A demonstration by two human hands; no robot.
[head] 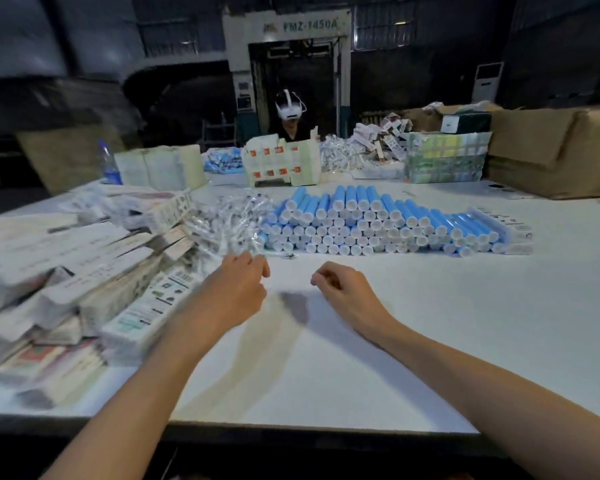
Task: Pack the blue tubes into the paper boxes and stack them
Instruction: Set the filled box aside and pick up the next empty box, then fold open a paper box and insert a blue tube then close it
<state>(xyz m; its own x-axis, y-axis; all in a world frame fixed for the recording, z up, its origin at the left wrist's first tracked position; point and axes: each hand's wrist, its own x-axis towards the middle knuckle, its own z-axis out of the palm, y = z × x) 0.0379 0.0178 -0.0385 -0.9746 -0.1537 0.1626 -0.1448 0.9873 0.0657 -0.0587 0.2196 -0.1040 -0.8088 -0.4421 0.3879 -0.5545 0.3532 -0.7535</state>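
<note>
The blue tubes (371, 223) are stacked in a heap at mid-table, caps toward the camera. Paper boxes (84, 282) are piled at the left. The left hand (236, 285) is held curled at the edge of the clear packets (229, 220); whether anything is pinched cannot be told. The right hand (340, 285) is held loosely curled, nothing in it, over the table (430, 323), apart from the left.
</note>
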